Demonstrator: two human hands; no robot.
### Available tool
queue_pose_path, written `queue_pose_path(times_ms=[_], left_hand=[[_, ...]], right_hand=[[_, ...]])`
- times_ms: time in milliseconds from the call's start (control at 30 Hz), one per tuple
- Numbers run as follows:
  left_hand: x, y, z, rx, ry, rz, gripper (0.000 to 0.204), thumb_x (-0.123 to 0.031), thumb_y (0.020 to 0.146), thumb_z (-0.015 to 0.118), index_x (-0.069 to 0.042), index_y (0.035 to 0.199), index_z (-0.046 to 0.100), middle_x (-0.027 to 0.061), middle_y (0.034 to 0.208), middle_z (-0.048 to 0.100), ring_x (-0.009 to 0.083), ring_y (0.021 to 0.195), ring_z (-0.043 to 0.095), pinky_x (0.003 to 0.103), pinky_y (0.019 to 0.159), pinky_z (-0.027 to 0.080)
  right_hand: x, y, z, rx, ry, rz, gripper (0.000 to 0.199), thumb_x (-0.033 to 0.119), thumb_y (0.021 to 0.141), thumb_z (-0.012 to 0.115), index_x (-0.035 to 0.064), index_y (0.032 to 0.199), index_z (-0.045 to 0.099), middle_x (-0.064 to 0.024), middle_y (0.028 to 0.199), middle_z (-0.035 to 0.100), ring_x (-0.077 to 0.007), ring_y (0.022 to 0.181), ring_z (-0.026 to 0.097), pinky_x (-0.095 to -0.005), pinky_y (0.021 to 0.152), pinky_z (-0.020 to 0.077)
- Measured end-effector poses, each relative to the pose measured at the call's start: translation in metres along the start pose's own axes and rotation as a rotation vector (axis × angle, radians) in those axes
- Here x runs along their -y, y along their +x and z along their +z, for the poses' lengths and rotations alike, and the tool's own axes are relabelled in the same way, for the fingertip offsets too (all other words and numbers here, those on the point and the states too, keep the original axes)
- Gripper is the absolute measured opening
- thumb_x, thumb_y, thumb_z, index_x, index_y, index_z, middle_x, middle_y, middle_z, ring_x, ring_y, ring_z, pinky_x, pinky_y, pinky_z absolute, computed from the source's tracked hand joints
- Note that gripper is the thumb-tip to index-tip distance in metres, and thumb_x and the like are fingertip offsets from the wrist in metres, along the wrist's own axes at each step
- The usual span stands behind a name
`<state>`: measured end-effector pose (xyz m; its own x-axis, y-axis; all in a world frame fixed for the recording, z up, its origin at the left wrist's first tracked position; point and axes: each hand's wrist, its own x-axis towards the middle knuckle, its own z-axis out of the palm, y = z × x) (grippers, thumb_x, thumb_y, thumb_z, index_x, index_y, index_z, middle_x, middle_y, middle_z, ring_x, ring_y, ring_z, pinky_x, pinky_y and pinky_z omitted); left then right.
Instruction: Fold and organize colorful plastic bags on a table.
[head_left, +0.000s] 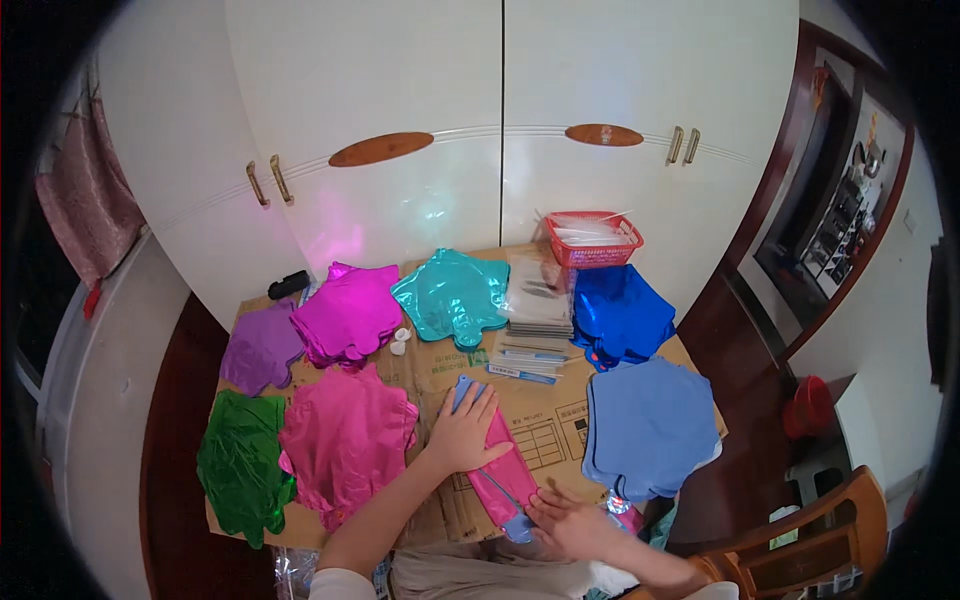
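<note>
A narrow folded strip of pink and pale blue foil (508, 474), apparently folded flat balloons, lies slantwise on the cardboard in front of me. My left hand (464, 432) rests flat over its far part, fingers stretched out and a blue end showing past them. At the near end, my right hand (568, 522) lies with its fingers extended against the strip's right edge. To the left is a stack of flat pink foil balloons (348, 440); to the right, a stack of pale blue foil balloons (652, 425).
Green (240, 465), purple (262, 345), magenta (348, 312), teal (455, 295) and dark blue foil stacks (622, 312) ring the cardboard (440, 365). Clear bags (538, 300), thin packets (525, 365) and a red basket (597, 240) stand at the back. A wooden chair (820, 530) is at right.
</note>
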<state>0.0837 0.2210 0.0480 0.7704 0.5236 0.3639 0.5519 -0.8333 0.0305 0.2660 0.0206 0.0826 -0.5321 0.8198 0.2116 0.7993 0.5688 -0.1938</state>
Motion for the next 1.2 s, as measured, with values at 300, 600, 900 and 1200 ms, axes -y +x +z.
queue_pose_path(times_ms=[300, 600, 900, 1200], left_hand=[[0.002, -0.004, 0.012, -0.016, 0.073, -0.012, 0.063, -0.043, 0.083, 0.055, -0.003, 0.132, 0.047, 0.0131, 0.14, 0.044, 0.0319, 0.132, 0.036, 0.056, 0.108, 0.022], [0.021, 0.0, 0.014, -0.111, 0.067, -0.074, 0.053, -0.038, 0.086, 0.055, -0.007, 0.129, 0.05, 0.0109, 0.136, 0.047, 0.0313, 0.131, 0.037, 0.057, 0.105, 0.026], [0.007, -0.043, -0.012, -0.285, -0.652, -0.673, 0.074, -0.015, 0.076, 0.07, 0.004, 0.136, 0.03, 0.0232, 0.122, 0.043, 0.0332, 0.118, 0.043, 0.044, 0.098, 0.038], [-0.002, -0.028, -0.041, 0.095, -1.227, -1.076, 0.058, -0.018, 0.077, 0.072, 0.008, 0.122, 0.046, 0.0176, 0.103, 0.061, 0.0245, 0.085, 0.063, 0.037, 0.072, 0.053]], right_hand=[[-0.04, 0.071, 0.039, -0.225, -0.019, 0.051, 0.029, 0.018, 0.081, 0.059, 0.0035, 0.106, 0.061, -0.011, 0.102, 0.063, -0.0261, 0.099, 0.06, -0.0377, 0.086, 0.048], [-0.028, 0.057, 0.043, -0.217, -0.099, 0.058, 0.042, 0.026, 0.084, 0.06, 0.0031, 0.119, 0.057, -0.0146, 0.126, 0.055, -0.0278, 0.117, 0.053, -0.0405, 0.097, 0.0431], [-0.024, 0.057, 0.037, -0.199, -0.065, 0.075, 0.04, 0.022, 0.085, 0.056, 0.0086, 0.123, 0.056, -0.015, 0.127, 0.054, -0.0286, 0.117, 0.051, -0.0413, 0.099, 0.0393], [-0.024, 0.057, 0.037, -0.235, -0.074, 0.069, 0.041, 0.022, 0.083, 0.057, 0.0104, 0.123, 0.057, -0.0142, 0.125, 0.055, -0.0269, 0.114, 0.052, -0.0414, 0.098, 0.0375]])
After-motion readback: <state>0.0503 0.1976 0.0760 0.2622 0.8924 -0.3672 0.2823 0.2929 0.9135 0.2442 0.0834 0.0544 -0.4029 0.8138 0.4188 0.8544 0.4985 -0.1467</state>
